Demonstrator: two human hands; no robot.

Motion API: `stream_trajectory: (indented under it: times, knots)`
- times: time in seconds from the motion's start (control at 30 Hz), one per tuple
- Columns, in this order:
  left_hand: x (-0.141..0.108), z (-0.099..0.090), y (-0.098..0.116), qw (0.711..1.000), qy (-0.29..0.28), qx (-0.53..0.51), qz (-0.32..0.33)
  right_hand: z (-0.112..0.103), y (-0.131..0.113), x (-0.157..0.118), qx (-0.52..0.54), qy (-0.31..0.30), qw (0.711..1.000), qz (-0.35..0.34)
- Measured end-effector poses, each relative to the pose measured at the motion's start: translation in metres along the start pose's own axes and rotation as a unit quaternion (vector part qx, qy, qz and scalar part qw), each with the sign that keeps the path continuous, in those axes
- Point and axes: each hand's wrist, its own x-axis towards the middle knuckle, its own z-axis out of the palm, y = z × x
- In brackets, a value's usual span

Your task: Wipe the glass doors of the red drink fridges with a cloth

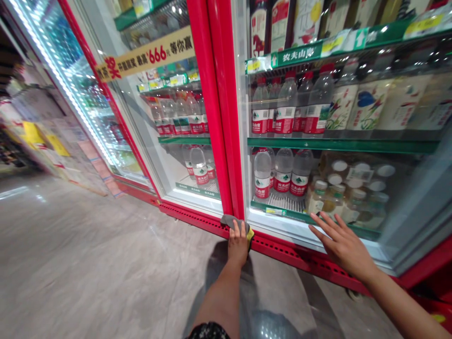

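My left hand (238, 242) presses a grey and yellow cloth (230, 220) against the bottom of the red door frame (226, 141), where the two cooler doors meet. Its fingers lie over the cloth, with a bit of yellow edge showing on the right. To the right, my right hand (341, 245) is spread out and holds nothing. It is at the lower part of the right glass door (282, 221); whether the fingertips touch the glass, I cannot tell. Behind that glass stand water bottles with red and white labels (282, 172).
Small bottles with white caps (348, 197) sit on the cooler's bottom shelf. A red vented base strip (282, 249) runs along the foot of the cooler, above the grey floor (106, 263). Stacked boxes (60, 127) stand at the left beside another lit fridge (95, 103).
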Motion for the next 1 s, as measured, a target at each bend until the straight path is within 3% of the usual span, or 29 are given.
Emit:
stream_trajectory:
  times: [0.1,0.2,0.37,0.43,0.5,0.57,0.67,0.87,1.0]
  knots:
    - [0.030,-0.013,0.005,0.999,-0.014,0.037,0.025,-0.002,0.000,0.002,-0.004,0.007,1.000,-0.011]
    - [0.075,-0.034,0.026,0.996,0.005,0.071,0.045,-0.001,-0.001,0.003,-0.009,0.005,1.000,-0.016]
    - [0.160,-0.097,0.089,0.975,0.139,0.101,0.139,0.004,-0.001,0.003,-0.001,0.006,1.000,-0.004]
    - [0.182,-0.119,0.107,0.971,0.160,0.090,0.155,0.005,-0.001,0.005,0.005,0.007,1.000,-0.004]
    - [0.190,-0.128,0.114,0.969,0.167,0.087,0.160,0.005,0.000,0.006,0.009,0.008,1.000,-0.005]
    - [0.185,-0.120,0.108,0.970,0.169,0.089,0.152,0.006,0.000,0.007,0.012,0.010,1.000,-0.003]
    - [0.158,-0.085,0.079,0.973,0.160,0.090,0.137,0.007,-0.001,0.009,0.016,0.014,1.000,0.002]
    - [0.087,-0.008,0.014,0.991,0.048,0.114,0.056,0.005,-0.006,0.012,0.029,0.010,0.999,-0.011]
    - [0.047,0.018,-0.003,0.994,0.041,0.102,0.012,0.000,-0.006,0.012,0.020,0.011,1.000,-0.015]
